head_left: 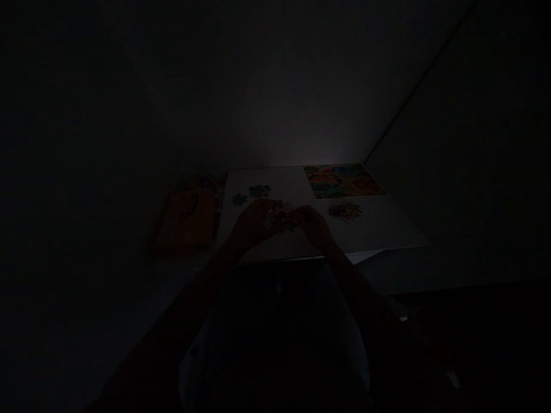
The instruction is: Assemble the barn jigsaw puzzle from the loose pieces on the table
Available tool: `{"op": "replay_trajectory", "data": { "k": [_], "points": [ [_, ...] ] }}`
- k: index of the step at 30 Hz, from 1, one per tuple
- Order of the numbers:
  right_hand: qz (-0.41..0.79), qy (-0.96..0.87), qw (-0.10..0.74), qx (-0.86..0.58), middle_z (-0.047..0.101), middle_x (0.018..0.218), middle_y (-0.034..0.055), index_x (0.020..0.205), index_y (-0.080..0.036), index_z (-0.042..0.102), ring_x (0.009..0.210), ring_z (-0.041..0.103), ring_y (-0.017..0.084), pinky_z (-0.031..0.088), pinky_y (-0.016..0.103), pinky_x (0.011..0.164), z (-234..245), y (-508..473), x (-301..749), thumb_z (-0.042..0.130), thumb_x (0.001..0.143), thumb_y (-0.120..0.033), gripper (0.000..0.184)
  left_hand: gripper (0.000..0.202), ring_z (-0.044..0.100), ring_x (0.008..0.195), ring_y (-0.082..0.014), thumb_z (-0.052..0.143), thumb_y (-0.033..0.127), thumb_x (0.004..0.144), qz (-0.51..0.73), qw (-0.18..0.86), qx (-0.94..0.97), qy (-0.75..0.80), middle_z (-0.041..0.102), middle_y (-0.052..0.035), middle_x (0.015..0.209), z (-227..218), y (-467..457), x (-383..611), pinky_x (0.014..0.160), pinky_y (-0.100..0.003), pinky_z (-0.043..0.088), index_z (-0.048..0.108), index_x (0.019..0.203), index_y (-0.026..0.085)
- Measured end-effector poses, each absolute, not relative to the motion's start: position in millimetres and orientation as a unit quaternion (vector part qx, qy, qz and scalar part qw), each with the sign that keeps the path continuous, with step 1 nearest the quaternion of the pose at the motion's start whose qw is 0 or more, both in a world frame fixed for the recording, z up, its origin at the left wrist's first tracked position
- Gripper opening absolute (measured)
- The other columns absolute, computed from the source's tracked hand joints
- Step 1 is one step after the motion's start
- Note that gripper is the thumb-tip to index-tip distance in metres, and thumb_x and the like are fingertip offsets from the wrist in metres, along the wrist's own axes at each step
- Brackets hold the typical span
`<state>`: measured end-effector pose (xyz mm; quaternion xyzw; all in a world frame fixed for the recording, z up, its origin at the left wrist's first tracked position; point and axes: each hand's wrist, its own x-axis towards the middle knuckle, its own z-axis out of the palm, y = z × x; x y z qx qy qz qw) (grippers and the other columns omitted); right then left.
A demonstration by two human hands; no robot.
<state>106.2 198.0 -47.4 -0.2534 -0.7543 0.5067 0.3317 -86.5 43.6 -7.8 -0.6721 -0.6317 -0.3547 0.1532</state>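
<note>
The view is very dark. Over the middle of a white table, my left hand [257,219] has its fingers closed around the left side of some joined jigsaw puzzle pieces [287,218]. From the other side, the fingertips of my right hand [312,221] pinch the right part of the same pieces. Exactly where each finger touches is lost in the shadow. Beyond my left hand lie a small joined group of pieces [260,190] and a dark loose puzzle piece [239,199]. A heap of puzzle pieces [345,211] rests to the right of my right hand.
At the table's back right lies a colourful picture sheet [342,180]. An orange box [186,221] stands at the left side, by the edge of the white table [282,178]. A pale wall [297,115] rises behind the table.
</note>
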Motion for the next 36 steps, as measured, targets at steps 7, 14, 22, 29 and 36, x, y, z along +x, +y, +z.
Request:
{"op": "replay_trajectory", "data": {
  "k": [7, 14, 22, 29, 36],
  "points": [
    [0.542, -0.736, 0.34, -0.22, 0.075, 0.086, 0.0032, 0.092, -0.027, 0.07, 0.078, 0.068, 0.021, 0.056, 0.035, 0.072, -28.1, 191.3, 104.9, 0.076, 0.092, -0.08, 0.054, 0.041, 0.078, 0.126, -0.0286, 0.073, 0.036, 0.106, -0.355, 0.179, -0.682, -0.614, 0.08, -0.0168, 0.13, -5.3, 38.0, -79.4, 0.106, -0.042, 0.068, 0.067, 0.143, 0.02],
    [0.544, -0.718, 0.373, -0.223, 0.071, 0.079, 0.0008, 0.09, -0.026, 0.071, 0.07, 0.061, 0.017, 0.054, 0.033, 0.069, -17.5, 193.0, 109.8, 0.083, 0.088, -0.073, 0.048, 0.048, 0.077, 0.13, -0.0323, 0.081, 0.039, 0.1, -0.375, 0.127, -0.673, -0.625, 0.079, -0.0173, 0.134, -2.5, 32.4, -81.2, 0.11, -0.046, 0.067, 0.069, 0.143, 0.021],
    [0.581, -0.633, 0.444, -0.255, 0.065, 0.078, -0.0031, 0.087, -0.028, 0.065, 0.061, 0.049, 0.012, 0.043, 0.029, 0.057, 3.9, 203.2, 140.4, 0.085, 0.085, -0.076, 0.052, 0.058, 0.077, 0.123, -0.0311, 0.1, 0.048, 0.074, -0.663, -0.101, -0.376, -0.64, 0.078, -0.0133, 0.133, -11.3, 30.1, -68.0, 0.105, -0.047, 0.068, 0.075, 0.121, 0.024],
    [0.599, -0.584, 0.483, -0.256, 0.058, 0.071, -0.0055, 0.088, -0.029, 0.063, 0.058, 0.048, 0.012, 0.037, 0.027, 0.052, 11.5, 221.4, 173.4, 0.092, 0.084, -0.068, 0.048, 0.034, 0.077, 0.133, -0.0318, 0.078, 0.054, 0.099, -0.801, -0.355, -0.154, -0.457, 0.081, -0.0138, 0.122, 8.8, 30.9, -41.3, 0.1, -0.045, 0.072, 0.074, 0.117, 0.025],
    [0.537, -0.618, 0.477, -0.32, 0.071, 0.085, 0.0002, 0.088, -0.027, 0.069, 0.065, 0.058, 0.013, 0.041, 0.027, 0.054, -6.8, 255.3, 215.7, 0.086, 0.087, -0.06, 0.037, 0.031, 0.083, 0.116, -0.0245, 0.075, 0.05, 0.102, -0.805, -0.426, -0.101, -0.4, 0.082, -0.0111, 0.113, 26.6, 29.0, -12.4, 0.104, -0.038, 0.071, 0.072, 0.116, 0.022]
  ]
}}
